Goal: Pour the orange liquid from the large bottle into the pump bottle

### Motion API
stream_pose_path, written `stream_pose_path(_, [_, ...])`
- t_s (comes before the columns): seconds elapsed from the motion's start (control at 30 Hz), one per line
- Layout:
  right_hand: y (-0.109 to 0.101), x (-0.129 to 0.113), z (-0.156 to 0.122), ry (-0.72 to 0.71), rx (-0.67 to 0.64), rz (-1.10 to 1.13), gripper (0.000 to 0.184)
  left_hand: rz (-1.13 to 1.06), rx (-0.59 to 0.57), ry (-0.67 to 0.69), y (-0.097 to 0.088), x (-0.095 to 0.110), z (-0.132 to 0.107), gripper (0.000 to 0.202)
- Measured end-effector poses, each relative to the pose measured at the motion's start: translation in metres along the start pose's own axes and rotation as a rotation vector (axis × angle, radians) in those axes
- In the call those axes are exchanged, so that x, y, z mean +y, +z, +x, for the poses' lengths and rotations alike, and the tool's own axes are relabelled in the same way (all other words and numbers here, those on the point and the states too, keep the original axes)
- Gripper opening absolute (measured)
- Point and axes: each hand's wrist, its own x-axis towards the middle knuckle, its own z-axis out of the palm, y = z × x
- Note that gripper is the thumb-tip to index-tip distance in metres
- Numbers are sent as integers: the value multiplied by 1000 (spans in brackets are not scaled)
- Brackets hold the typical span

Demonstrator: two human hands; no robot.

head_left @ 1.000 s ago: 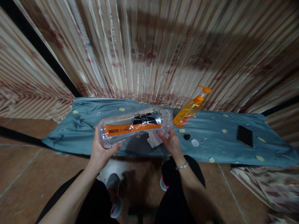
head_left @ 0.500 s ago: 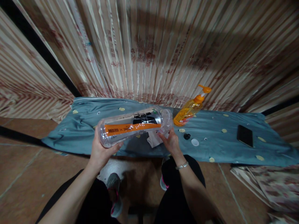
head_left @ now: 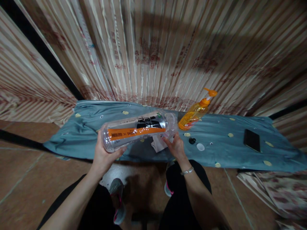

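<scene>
A large clear plastic bottle [head_left: 134, 127] with an orange and black label lies almost level in the air, its base at the left. My left hand [head_left: 104, 155] is wrapped around the base end, thumb along the underside. At the other end, my right hand [head_left: 176, 145] grips the clear narrower part from below; some of its fingers are hidden behind the plastic. Below the bottle, near my right hand, a pale cloth [head_left: 158, 144] rests on the table. I cannot tell whether the right fingers touch the cloth.
An orange pump bottle [head_left: 193, 113] stands just beyond my right hand. A small black cap [head_left: 192, 140] and a white disc [head_left: 200, 147] lie on the blue-green tablecloth [head_left: 227, 153]. Farther right is a black phone-like slab [head_left: 251, 140]. A striped curtain [head_left: 153, 54] hangs behind.
</scene>
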Motion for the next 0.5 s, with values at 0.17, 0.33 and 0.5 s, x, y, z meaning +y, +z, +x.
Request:
stream_pose_path(0.17, [-2,-3,0,-15,-7,9,38,-11,1,-27,0,0,-1,119])
stream_pose_path(0.33, [-2,-4,0,9,-17,1,38,-7,-16,-23,-1,-2,0,127])
stream_pose_path(0.5, [-3,-5,0,5,-19,9,38,-1,-31,-5,-3,-3,0,125])
